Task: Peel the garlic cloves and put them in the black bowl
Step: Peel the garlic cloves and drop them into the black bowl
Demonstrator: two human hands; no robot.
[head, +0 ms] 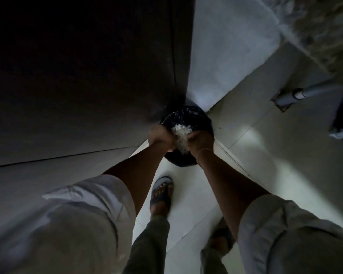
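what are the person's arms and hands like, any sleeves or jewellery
Loose pale left sleeve and right sleeve, both rolled to about the elbow, forearms bare. The left hand and right hand are ungloved. A thin pale band circles the right wrist.

Dim rm, pale tile floor (265,159)

- dark panel (87,76) against black bin's (188,115) left, wall (226,56) just behind
- left hand (160,136), right hand (200,141) gripping white peels (181,133) over its mouth
- floor (265,155) right of it open
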